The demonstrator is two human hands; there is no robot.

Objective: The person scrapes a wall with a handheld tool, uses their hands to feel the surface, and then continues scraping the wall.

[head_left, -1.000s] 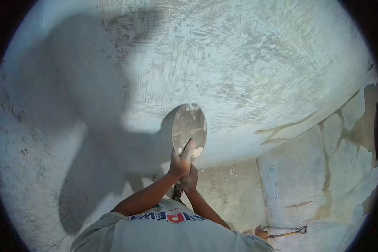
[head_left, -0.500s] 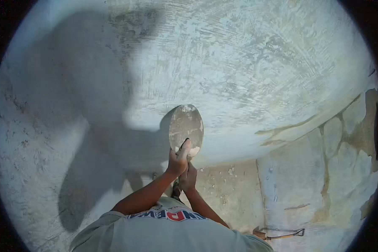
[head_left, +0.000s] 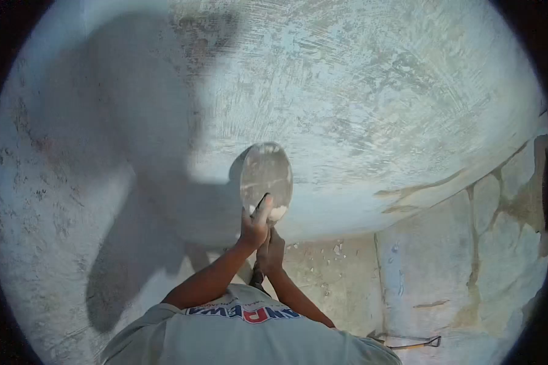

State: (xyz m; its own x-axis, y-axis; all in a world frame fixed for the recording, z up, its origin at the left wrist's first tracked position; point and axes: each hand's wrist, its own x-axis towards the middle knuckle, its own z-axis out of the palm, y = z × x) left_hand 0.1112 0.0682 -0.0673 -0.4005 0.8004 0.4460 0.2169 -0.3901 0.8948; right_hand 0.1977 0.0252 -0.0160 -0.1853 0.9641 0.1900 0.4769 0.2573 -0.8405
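An oval grey disc (head_left: 266, 173) with pale smears stands before the plastered wall (head_left: 347, 109). My left hand (head_left: 256, 226) is closed on the disc's lower edge, its whitened thumb over the face near a small dark piece. Just below and to the right, my right hand (head_left: 273, 250) is closed at the underside of the disc; what exactly its fingers wrap round is hidden. The disc's shadow falls on the wall at its left edge.
A tool with a yellow shaft and black handle (head_left: 417, 345) lies at the lower right. Cracked, patchy plaster (head_left: 499, 243) spreads on the right. White flecks dot the floor (head_left: 329, 274) below the wall. My large shadow covers the left side.
The disc and both hands have moved slightly up and to the left. Both hands keep their hold.
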